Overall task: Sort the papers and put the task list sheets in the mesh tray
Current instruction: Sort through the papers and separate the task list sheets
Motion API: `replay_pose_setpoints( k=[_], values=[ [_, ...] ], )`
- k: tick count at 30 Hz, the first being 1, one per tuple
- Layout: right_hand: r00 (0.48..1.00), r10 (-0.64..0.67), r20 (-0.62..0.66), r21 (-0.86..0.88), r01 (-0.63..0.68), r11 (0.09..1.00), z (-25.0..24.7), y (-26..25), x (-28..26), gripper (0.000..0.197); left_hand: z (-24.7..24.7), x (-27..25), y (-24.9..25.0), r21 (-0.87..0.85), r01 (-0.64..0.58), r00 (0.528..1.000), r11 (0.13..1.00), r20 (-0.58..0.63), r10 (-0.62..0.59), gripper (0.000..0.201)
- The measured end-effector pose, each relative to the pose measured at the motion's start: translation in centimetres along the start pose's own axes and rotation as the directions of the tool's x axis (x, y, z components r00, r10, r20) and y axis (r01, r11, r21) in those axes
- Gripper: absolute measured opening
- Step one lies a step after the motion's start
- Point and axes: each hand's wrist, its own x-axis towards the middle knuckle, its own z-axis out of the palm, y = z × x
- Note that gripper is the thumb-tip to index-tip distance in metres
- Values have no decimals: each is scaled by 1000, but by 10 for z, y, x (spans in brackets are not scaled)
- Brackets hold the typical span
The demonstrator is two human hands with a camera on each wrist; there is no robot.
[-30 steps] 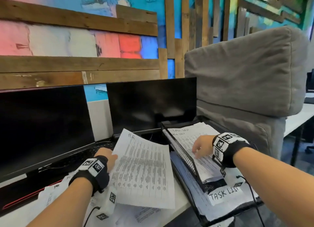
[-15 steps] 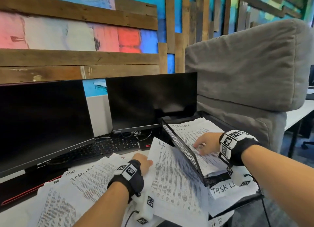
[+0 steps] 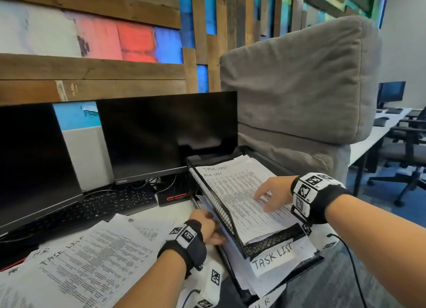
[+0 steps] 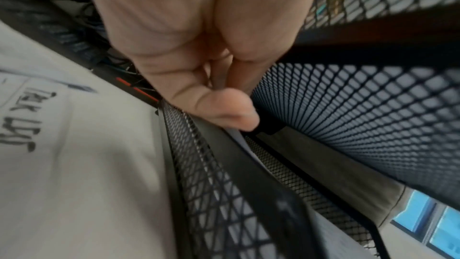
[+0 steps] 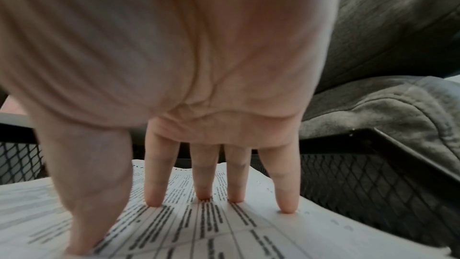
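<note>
Mesh tray [image 3: 213,198]: stack held flat by your right hand [image 3: 273,193], fingers straight.
Left hand [image 3: 207,226]: curled at its side; contents unclear.
Next sheet [image 3: 92,264]: eight o'clock of left hand.

Mesh tray [image 3: 213,198] at right of desk, before cushion [image 3: 299,88]; task list sheets [image 3: 235,192] inside. Loose papers [image 3: 92,261] at left; monitors [image 3: 161,132] behind.
</note>
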Motion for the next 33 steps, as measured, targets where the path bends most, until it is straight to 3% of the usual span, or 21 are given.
replay_pose_setpoints(
  k=[3,5,7,9,11,18,20,25,33],
  values=[
    [1000,-11,17,13,11,1000,-1,2,0,49,3,5,7,112,-38,994,993,-102,49,36],
    [1000,-13,14,22,13,1000,-2,4,-1,49,4,8,10,215,-57,991,975,-104,81,34],
    [1000,-11,-4,33,11,999,-2,4,-2,48,0,4,13,295,-103,987,950,-89,135,17],
    [998,-15,-55,53,18,998,-3,2,-2,47,-10,7,17,376,-148,977,915,-90,195,25],
    [993,-15,-115,93,26,995,-6,-3,-1,44,-21,2,23,411,-158,973,898,-91,213,30],
    [938,-154,-311,171,214,962,-27,-67,5,32,-88,-22,39,439,-116,940,891,-242,241,8],
    [915,-211,-343,142,273,952,-36,-91,8,31,-112,-31,39,477,-93,930,874,-272,248,6],
    [879,-331,-343,94,383,919,-45,-159,27,28,-187,-65,21,514,25,904,858,-378,200,25],
    [882,-438,-174,35,450,892,-10,-250,74,26,-281,-107,-27,571,279,855,772,-513,71,30]
  ],
)
